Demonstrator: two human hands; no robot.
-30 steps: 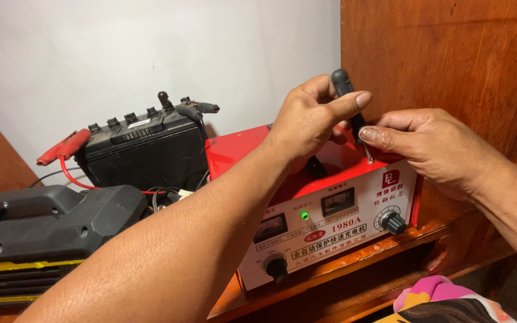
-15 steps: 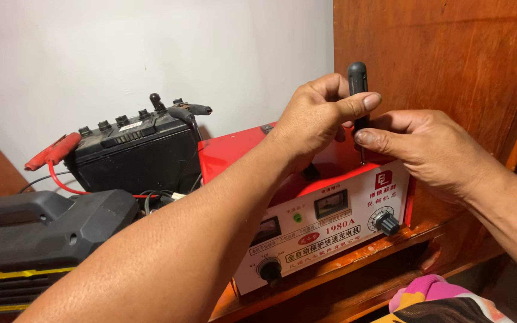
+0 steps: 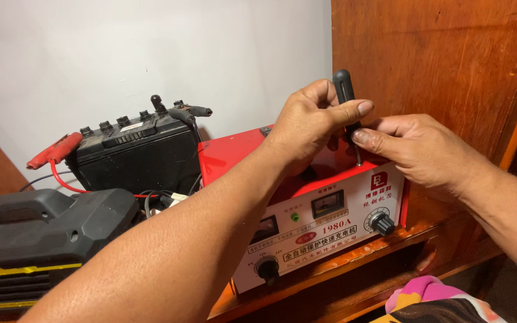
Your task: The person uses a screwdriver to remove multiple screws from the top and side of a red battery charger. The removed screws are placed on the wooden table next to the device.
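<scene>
Gripping a black-handled screwdriver point(image 3: 344, 96), left hand point(image 3: 309, 122); right hand point(image 3: 417, 149) pinching its shaft atop red charger point(image 3: 234, 149).

Black battery point(image 3: 133, 152) with red clamp point(image 3: 55, 149) at left; black case point(image 3: 37, 233) in front; wooden shelf point(image 3: 354, 263).

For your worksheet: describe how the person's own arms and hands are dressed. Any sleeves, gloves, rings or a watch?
Both arms are bare as far as the picture shows, with no sleeves in view. The left hand and right hand wear no gloves, and no ring, watch or wristband shows. Fingernails are short and unpainted.
</scene>
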